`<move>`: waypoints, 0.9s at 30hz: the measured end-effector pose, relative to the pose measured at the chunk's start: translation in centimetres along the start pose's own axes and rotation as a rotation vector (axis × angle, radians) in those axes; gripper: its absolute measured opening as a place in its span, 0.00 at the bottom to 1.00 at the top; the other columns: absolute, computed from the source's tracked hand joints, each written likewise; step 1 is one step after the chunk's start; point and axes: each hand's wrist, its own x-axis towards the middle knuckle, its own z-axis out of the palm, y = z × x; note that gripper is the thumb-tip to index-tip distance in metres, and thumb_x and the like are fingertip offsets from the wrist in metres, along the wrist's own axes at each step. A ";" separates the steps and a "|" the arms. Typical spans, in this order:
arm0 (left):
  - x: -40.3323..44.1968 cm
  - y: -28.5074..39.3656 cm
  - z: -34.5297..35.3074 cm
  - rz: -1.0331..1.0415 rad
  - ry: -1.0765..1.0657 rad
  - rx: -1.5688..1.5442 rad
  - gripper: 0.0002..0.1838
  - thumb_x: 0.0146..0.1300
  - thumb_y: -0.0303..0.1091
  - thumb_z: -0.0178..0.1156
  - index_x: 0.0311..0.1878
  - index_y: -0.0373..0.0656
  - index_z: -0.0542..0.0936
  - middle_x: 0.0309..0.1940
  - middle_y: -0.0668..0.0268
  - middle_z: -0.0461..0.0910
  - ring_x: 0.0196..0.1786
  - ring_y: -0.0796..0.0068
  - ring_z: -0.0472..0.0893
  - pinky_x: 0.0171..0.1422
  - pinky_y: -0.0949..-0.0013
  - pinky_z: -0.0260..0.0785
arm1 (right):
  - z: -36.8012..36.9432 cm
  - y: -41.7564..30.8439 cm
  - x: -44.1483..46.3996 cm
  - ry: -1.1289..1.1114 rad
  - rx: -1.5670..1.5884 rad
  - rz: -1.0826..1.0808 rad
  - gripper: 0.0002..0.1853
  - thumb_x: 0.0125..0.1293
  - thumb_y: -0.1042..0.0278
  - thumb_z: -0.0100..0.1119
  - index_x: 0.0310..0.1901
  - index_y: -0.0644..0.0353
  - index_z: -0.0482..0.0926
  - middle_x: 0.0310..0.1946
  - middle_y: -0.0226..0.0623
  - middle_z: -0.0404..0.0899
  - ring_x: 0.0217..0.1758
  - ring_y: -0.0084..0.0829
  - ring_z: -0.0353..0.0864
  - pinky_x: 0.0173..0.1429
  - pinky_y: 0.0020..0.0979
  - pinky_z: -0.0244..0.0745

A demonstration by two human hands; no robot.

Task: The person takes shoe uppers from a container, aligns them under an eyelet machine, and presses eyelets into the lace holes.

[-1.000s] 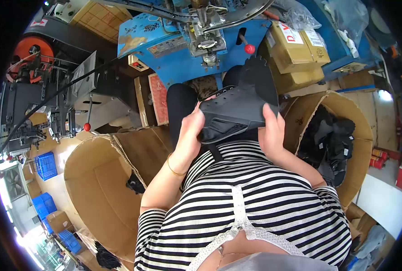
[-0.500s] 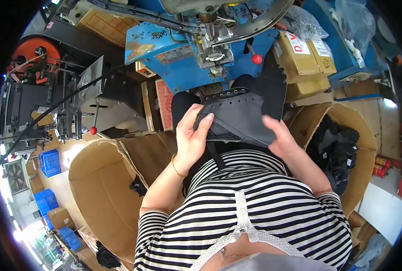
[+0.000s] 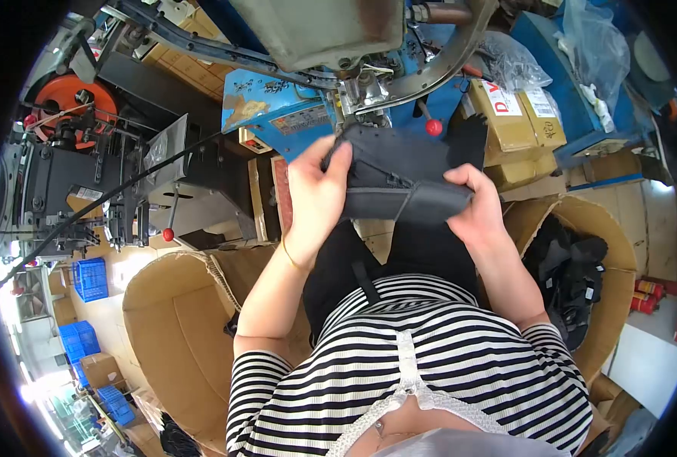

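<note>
A black shoe upper [image 3: 411,171] is stretched between my two hands, just below the head of the blue machine [image 3: 277,110]. My left hand [image 3: 316,183] pinches its left end, thumb on top and fingers behind. My right hand [image 3: 477,204] grips the right end, with the thumb on the near face and the other fingers partly hidden. The far edge of the upper lies close to the metal parts under the machine head [image 3: 365,95]; whether they touch I cannot tell.
Cardboard bins stand on both sides: one at the left [image 3: 178,327], one at the right [image 3: 616,305] holding several black pieces [image 3: 567,266]. A red-knobbed lever [image 3: 434,127] sticks out of the machine. Taped cartons [image 3: 517,122] sit right of it; another machine [image 3: 57,175] is on the left.
Both hands have moved the shoe upper forward, up to the machine head, and tilted it. The eyelet row seen before is now out of sight. My right hand has closed on its end.
</note>
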 end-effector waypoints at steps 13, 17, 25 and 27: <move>5.7 -1.4 0.5 -0.154 0.114 0.185 0.17 0.49 0.29 0.64 0.44 0.33 0.79 0.30 0.55 0.83 0.33 0.68 0.81 0.42 0.68 0.72 | 1.2 -0.7 3.3 0.032 0.042 0.151 0.09 0.62 0.65 0.55 0.38 0.62 0.77 0.38 0.38 0.83 0.39 0.32 0.83 0.49 0.34 0.76; 5.6 -1.4 0.5 -0.094 0.103 0.244 0.16 0.49 0.29 0.63 0.43 0.35 0.79 0.27 0.56 0.82 0.32 0.68 0.81 0.41 0.68 0.71 | 0.7 -0.6 2.9 -0.081 0.082 0.186 0.16 0.63 0.61 0.56 0.46 0.64 0.77 0.45 0.39 0.83 0.46 0.33 0.83 0.54 0.35 0.76; 6.1 -1.0 0.2 -0.081 0.071 0.296 0.15 0.50 0.30 0.63 0.41 0.34 0.78 0.29 0.54 0.82 0.35 0.66 0.81 0.43 0.67 0.72 | 0.5 -0.3 3.1 -0.071 0.057 0.195 0.18 0.63 0.60 0.55 0.49 0.66 0.76 0.47 0.40 0.82 0.48 0.33 0.83 0.56 0.34 0.76; 6.2 -1.6 0.2 -0.055 0.079 0.292 0.15 0.50 0.30 0.63 0.41 0.34 0.78 0.29 0.54 0.82 0.34 0.66 0.81 0.43 0.67 0.71 | 0.6 -0.3 3.0 -0.072 0.059 0.195 0.18 0.63 0.61 0.55 0.48 0.66 0.76 0.46 0.41 0.82 0.47 0.33 0.83 0.56 0.34 0.76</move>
